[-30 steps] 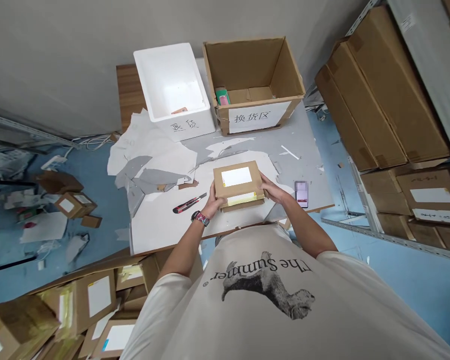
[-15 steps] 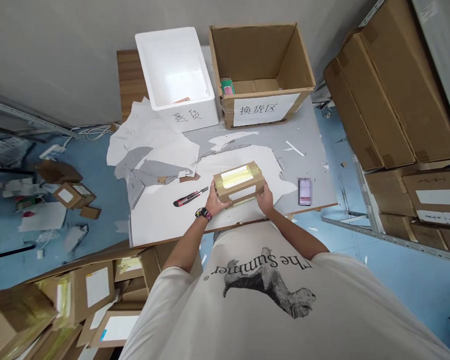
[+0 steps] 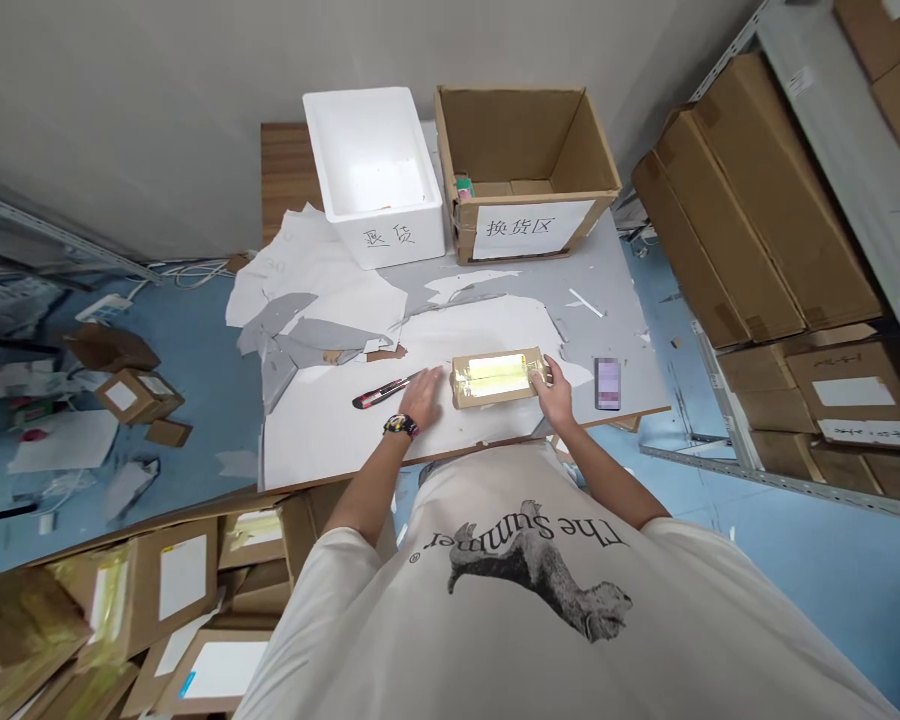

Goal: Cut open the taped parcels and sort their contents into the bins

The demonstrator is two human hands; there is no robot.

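Far to the left of the left hand, small brown cardboard parcels [image 3: 139,395] lie scattered on a blue floor [image 3: 195,330]. Closer in, loose white paper sheets [image 3: 330,440] cover much of the grey tabletop [image 3: 615,300], and a red-and-black snap-off utility knife [image 3: 382,391] lies just beside the left hand [image 3: 420,398]. That hand is open and flat, palm down, with a colourful wristwatch [image 3: 401,426] on its wrist and the forearm angled inward. Its fingertips are close to the parcel's left end, though from this angle I cannot tell whether they touch it.

Between the hands, a flat rectangular brown cardboard parcel [image 3: 497,378] lies on the paper, its top banded with shiny yellowish tape. The right hand [image 3: 553,392] rests its partly curled fingers on the parcel's right end without closing around it, and that forearm also angles inward. Ahead of the hands stand a white foam box [image 3: 375,170] and an open brown cardboard carton [image 3: 526,170]. Right of the right hand lies a phone [image 3: 607,384] with a blurred screen, and further right, brown cartons [image 3: 757,200] sit on a metal shelf [image 3: 832,110].

A careless sweep of the left hand could catch the knife, while a hard shove could send the parcel into the phone, near the tabletop's edge.
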